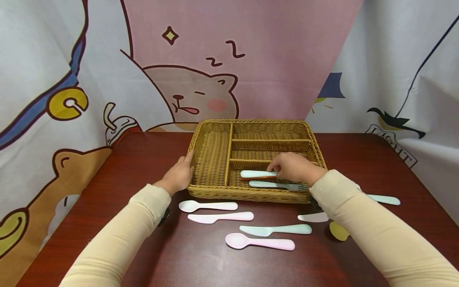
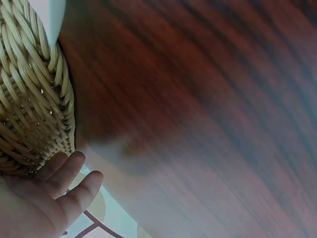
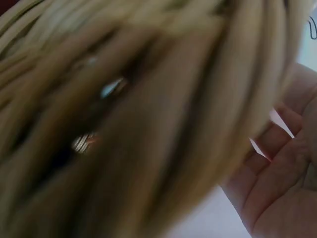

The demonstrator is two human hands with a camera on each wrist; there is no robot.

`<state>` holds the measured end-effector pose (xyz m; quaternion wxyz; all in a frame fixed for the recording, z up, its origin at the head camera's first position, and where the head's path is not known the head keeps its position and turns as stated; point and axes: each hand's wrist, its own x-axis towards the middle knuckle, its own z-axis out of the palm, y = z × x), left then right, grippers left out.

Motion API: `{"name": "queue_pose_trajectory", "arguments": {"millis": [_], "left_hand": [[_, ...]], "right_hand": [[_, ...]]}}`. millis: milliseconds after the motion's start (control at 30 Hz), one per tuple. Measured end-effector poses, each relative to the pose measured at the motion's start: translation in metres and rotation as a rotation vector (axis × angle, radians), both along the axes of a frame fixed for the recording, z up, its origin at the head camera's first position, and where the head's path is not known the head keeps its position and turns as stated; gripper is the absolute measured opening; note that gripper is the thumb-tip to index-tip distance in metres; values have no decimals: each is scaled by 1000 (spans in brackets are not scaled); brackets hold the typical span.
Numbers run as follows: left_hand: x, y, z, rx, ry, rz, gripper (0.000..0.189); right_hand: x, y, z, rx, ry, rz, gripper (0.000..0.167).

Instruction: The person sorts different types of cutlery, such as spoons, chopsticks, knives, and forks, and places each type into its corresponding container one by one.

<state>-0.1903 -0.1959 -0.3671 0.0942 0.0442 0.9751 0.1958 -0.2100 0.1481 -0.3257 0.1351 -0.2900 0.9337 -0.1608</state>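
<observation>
A wicker basket [image 1: 211, 193] with dividers stands on the table. My left hand [image 1: 180, 174] rests against its left side, fingers fairly straight; the left wrist view shows the fingers [image 2: 67, 173] at the woven wall. Inside the front right compartment, my right hand [image 1: 295, 167] pinches a utensil with a pale blue handle [image 1: 254, 174], whose far end the hand hides. Just below that handle lies a thin reddish-brown stick [image 1: 256, 178]. A pale blue fork [image 1: 267, 184] lies along the compartment's front. In the right wrist view, blurred wicker covers most of the right hand's work.
Before the basket lie a white spoon [image 1: 208, 205], a pinkish-white knife [image 1: 222, 217], a pale green knife [image 1: 276, 230] and a pink spoon [image 1: 259, 242]. Near the right forearm are a white blade [image 1: 313, 217], a yellow utensil end [image 1: 338, 231] and a pale green handle [image 1: 385, 199]. Printed cloth hangs behind.
</observation>
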Motion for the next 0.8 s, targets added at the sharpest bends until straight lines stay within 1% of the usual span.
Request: {"name": "queue_pose_trajectory", "arguments": {"millis": [400, 800], "left_hand": [[1, 0, 1, -8, 12, -7, 60], [1, 0, 0, -1, 29, -4, 60]], "right_hand": [[4, 0, -6, 41, 33, 67, 34], [8, -1, -9, 81, 71, 26, 31]]}}
